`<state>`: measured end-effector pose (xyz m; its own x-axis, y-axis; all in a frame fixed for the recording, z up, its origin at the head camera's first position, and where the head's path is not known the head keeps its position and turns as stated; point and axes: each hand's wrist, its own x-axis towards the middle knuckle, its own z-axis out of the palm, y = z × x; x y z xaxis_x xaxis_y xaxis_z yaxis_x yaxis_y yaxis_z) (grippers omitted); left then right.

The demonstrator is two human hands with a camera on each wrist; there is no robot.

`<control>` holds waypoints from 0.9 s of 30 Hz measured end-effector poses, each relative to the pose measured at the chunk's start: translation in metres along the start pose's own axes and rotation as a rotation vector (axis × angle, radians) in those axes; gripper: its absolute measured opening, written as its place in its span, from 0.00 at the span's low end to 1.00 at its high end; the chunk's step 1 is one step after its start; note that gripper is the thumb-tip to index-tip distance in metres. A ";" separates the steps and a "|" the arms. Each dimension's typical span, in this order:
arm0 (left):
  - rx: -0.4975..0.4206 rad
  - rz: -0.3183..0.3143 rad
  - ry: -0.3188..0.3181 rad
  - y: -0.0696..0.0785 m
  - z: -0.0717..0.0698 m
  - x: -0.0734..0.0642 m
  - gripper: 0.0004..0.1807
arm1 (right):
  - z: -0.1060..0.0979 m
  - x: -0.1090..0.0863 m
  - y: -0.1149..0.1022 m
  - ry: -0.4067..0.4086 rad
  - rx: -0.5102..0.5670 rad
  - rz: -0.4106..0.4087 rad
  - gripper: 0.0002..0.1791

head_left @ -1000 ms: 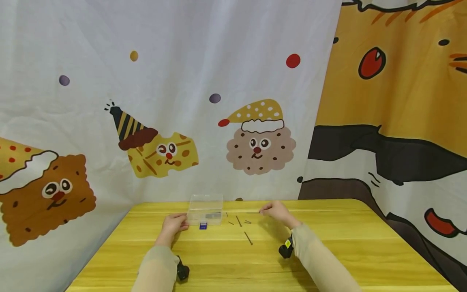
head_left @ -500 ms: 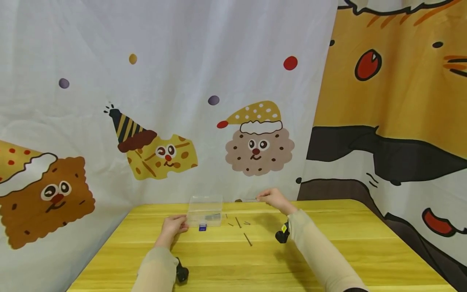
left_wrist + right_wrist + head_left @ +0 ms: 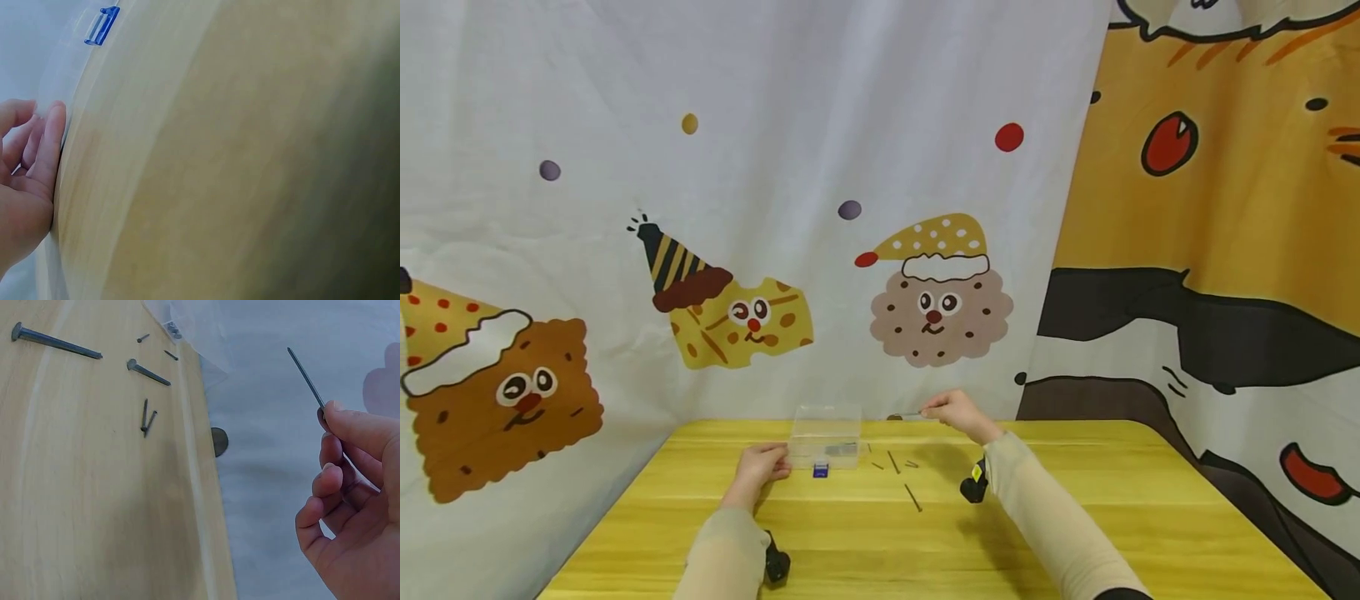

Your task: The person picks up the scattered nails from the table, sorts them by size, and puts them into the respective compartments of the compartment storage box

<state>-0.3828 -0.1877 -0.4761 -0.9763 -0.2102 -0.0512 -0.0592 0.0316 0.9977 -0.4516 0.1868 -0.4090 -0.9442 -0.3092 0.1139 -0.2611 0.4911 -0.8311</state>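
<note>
A clear plastic box (image 3: 826,432) stands at the table's far side with its lid raised and a blue latch (image 3: 821,471) at the front. My left hand (image 3: 758,468) holds the box at its left side; in the left wrist view the thumb and fingers meet near its edge. Between thumb and index fingertip, my right hand (image 3: 359,481) pinches a thin nail (image 3: 305,377), its shaft pointing away from the hand and its head hidden in the grip. In the head view this hand is raised at the far edge, to the right of the box.
Several loose nails lie on the wooden table (image 3: 865,542) right of the box, among them a large nail (image 3: 59,344), a medium nail (image 3: 149,373) and a crossed pair of small nails (image 3: 147,419). A printed curtain (image 3: 850,317) hangs behind the table.
My right hand has lifted the nail from near the tabletop up to the far edge and moved slightly left. My left hand stays at the box.
</note>
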 end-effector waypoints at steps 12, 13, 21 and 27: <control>0.002 0.012 -0.001 0.001 0.003 -0.004 0.19 | 0.033 0.016 -0.006 -0.083 -0.008 -0.053 0.11; 0.004 0.014 -0.002 0.001 0.003 -0.005 0.19 | 0.036 0.018 -0.006 -0.088 -0.019 -0.068 0.12; 0.028 0.026 0.011 0.000 0.003 -0.002 0.19 | 0.059 0.029 -0.017 -0.107 -0.070 -0.093 0.10; 0.038 0.028 0.010 -0.001 0.002 -0.002 0.19 | 0.075 0.038 -0.018 -0.128 -0.048 -0.116 0.09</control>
<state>-0.3811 -0.1853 -0.4769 -0.9757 -0.2180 -0.0225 -0.0396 0.0746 0.9964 -0.4683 0.1054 -0.4303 -0.8748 -0.4653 0.1346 -0.3787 0.4838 -0.7890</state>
